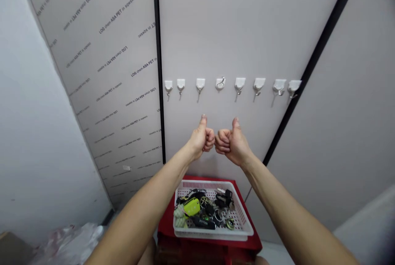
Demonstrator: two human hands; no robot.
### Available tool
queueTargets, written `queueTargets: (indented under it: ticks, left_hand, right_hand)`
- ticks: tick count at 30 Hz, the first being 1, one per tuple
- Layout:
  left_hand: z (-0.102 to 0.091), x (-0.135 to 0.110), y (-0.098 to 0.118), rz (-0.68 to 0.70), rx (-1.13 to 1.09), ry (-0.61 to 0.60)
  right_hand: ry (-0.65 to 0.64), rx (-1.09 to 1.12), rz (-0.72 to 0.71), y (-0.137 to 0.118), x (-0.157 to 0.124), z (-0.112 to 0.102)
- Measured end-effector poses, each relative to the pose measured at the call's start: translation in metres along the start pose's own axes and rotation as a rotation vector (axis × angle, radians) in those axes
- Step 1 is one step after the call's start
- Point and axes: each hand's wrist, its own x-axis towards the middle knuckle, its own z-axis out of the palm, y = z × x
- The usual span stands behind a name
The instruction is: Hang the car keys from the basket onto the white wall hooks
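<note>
Both hands are raised side by side in front of the wall panel, fingers curled into fists and thumbs pointing up. My left hand (pixel 203 137) is closed and holds nothing I can see. My right hand (pixel 232 140) is closed the same way, its knuckles very near or touching those of the left. Above them a row of several white adhesive hooks (pixel 200 84) with metal prongs runs across the panel. One hook (pixel 220 83) has its prong turned upward. Below the hands, a white plastic basket (pixel 212 235) holds keys and fobs, among them a yellow-green key fob (pixel 191 206).
The basket rests on a red surface (pixel 166 226). Black strips (pixel 159 71) divide the wall panels. On the left stands a panel printed with text (pixel 115 71), beside a pale wall (pixel 37 112). Clear plastic bags (pixel 70 242) lie at the lower left.
</note>
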Motion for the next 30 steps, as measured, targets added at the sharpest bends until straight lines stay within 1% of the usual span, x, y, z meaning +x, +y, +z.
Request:
queueTargets:
  ticks: [4,10,13,15,16,17,19,20,21,23,25,26,28,30]
  left_hand:
    - [-0.004,0.0,-0.005,-0.042,0.052,-0.002]
    - [-0.006,-0.003,-0.003,-0.04,0.059,-0.007]
    - [-0.014,-0.008,-0.011,-0.07,0.102,0.01]
    - [-0.025,-0.015,-0.027,-0.096,0.169,0.063]
    - [-0.033,-0.019,-0.039,-0.107,0.233,0.113]
    - [-0.041,-0.024,-0.052,-0.115,0.325,0.172]
    - [-0.056,-0.035,-0.082,-0.111,0.578,0.287]
    - [-0.062,-0.042,-0.097,-0.11,0.721,0.311]
    - [-0.065,-0.048,-0.111,-0.12,0.843,0.303]
    - [-0.067,-0.059,-0.134,-0.163,1.036,0.233]
    - [-0.064,-0.066,-0.148,-0.193,1.147,0.177]
    - [-0.062,-0.067,-0.152,-0.194,1.171,0.174]
    - [-0.059,-0.068,-0.156,-0.17,1.148,0.201]
    - [-0.059,-0.066,-0.157,-0.142,1.047,0.226]
  right_hand:
    - [-0.003,-0.035,0.014,0.002,-0.001,-0.002]
    - [-0.008,-0.063,0.033,0.001,0.002,0.002]
    - [-0.013,-0.125,0.066,0.013,0.001,0.004]
    - [0.004,-0.256,0.101,0.033,-0.003,0.001]
    - [0.007,-0.37,0.118,0.047,-0.007,-0.003]
    - [0.008,-0.51,0.133,0.062,-0.011,-0.009]
    - [0.0,-0.85,0.156,0.095,-0.02,-0.022]
    - [0.009,-1.008,0.173,0.111,-0.024,-0.029]
    - [0.014,-1.146,0.202,0.126,-0.028,-0.035]
    - [0.02,-1.351,0.266,0.148,-0.033,-0.043]
    - [0.027,-1.47,0.311,0.162,-0.033,-0.045]
    - [0.044,-1.503,0.322,0.166,-0.033,-0.044]
    - [0.078,-1.517,0.339,0.17,-0.03,-0.042]
    - [0.074,-1.445,0.328,0.171,-0.028,-0.041]
